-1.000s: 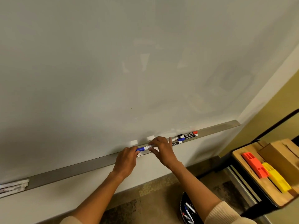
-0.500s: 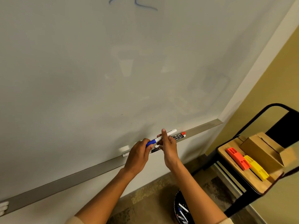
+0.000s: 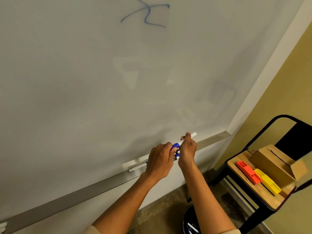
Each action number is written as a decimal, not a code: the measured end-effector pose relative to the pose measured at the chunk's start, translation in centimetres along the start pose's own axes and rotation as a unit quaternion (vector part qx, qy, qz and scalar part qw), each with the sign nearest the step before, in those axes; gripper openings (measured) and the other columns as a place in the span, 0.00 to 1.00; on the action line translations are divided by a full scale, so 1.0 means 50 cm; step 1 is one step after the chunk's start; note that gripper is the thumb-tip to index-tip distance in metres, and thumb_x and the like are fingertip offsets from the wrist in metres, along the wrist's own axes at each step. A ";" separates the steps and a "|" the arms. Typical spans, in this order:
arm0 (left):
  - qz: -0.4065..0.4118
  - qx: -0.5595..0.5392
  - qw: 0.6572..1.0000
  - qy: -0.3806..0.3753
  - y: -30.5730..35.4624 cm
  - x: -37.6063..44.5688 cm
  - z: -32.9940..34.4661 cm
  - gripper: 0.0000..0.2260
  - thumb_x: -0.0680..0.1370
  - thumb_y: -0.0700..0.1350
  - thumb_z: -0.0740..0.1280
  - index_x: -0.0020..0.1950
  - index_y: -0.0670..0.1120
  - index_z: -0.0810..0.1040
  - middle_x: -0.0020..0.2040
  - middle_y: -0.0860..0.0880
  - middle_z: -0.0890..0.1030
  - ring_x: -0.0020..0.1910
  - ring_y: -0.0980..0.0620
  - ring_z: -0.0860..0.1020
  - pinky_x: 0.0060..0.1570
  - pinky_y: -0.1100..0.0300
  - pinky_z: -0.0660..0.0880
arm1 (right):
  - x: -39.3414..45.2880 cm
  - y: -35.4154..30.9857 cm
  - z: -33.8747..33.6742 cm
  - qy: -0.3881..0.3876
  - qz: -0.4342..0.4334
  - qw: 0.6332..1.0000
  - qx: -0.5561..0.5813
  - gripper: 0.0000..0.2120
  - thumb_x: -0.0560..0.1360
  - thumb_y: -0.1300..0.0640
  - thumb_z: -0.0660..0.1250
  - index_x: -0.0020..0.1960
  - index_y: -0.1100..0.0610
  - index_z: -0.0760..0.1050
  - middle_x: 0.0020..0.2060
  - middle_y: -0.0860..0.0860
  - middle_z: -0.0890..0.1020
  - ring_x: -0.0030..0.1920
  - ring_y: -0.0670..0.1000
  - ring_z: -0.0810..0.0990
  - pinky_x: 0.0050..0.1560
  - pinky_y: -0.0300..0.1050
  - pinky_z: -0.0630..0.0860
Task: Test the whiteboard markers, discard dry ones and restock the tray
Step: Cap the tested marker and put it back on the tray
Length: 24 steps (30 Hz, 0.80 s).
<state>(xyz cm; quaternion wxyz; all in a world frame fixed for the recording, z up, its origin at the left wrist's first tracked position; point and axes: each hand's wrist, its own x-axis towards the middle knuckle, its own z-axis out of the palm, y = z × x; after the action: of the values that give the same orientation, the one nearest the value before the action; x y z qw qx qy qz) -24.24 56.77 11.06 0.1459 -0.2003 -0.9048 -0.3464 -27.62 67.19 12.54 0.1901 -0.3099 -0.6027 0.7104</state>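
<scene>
A: What step is this?

B: Uncapping, I'd say. Left hand (image 3: 160, 157) is pinched on the blue cap (image 3: 175, 146) of a marker (image 3: 186, 139), right hand (image 3: 188, 149) is wrapped round its white barrel, both just above the tray (image 3: 84, 193). The test scribble comes after

A: Next move?

B: Pull straight apart w/ a firm hold on the barrel, then take the tip up the whiteboard (image 3: 84, 73); there's already a blue squiggle (image 3: 146, 14) high above the tray

A: Anything else about?

B: More markers (image 3: 177, 157) lie on the tray behind the hands, mostly hidden, prob two or three. A white one (image 3: 137, 167) lies on the tray just left of the hands. A dark bin (image 3: 190, 223) on the floor below the tray holds some markers, likely the dry ones. Right of the tray, a stool (image 3: 263, 191) w/ a cardboard box (image 3: 273, 164), plus an orange (image 3: 246, 172) and a yellow block (image 3: 268, 182)

A: Obstacles?

B: None; the board in front is bare
</scene>
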 end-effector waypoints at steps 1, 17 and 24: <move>-0.004 0.003 1.000 -0.004 0.001 0.000 0.000 0.15 0.84 0.52 0.54 0.49 0.44 0.73 0.38 0.49 0.72 0.36 0.50 0.70 0.39 0.60 0.64 | 0.001 0.000 0.000 0.001 0.006 1.000 0.001 0.19 0.83 0.49 0.55 0.38 0.56 0.71 0.33 0.55 0.72 0.36 0.52 0.72 0.43 0.50 0.71; -0.013 -0.040 0.999 0.023 -0.017 -0.053 -0.017 0.14 0.84 0.56 0.50 0.45 0.50 0.67 0.39 0.51 0.71 0.38 0.52 0.70 0.37 0.60 0.67 | 0.055 -0.054 -0.086 0.098 0.176 0.961 0.188 0.17 0.85 0.49 0.54 0.42 0.57 0.69 0.40 0.52 0.73 0.35 0.48 0.71 0.41 0.44 0.73; -0.010 -0.062 0.992 0.107 -0.110 -0.079 -0.070 0.19 0.82 0.61 0.47 0.47 0.50 0.68 0.42 0.55 0.70 0.40 0.55 0.69 0.39 0.65 0.67 | 0.149 -0.168 -0.175 0.039 0.083 0.955 0.282 0.13 0.81 0.43 0.62 0.47 0.53 0.76 0.58 0.54 0.80 0.55 0.50 0.79 0.65 0.51 0.74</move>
<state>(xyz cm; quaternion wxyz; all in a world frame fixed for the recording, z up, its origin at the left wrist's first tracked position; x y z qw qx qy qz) -22.86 49.60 8.87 0.2256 -0.1622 -0.8628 -0.4224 -28.14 80.15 18.43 0.2339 -0.3199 -0.3421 0.8520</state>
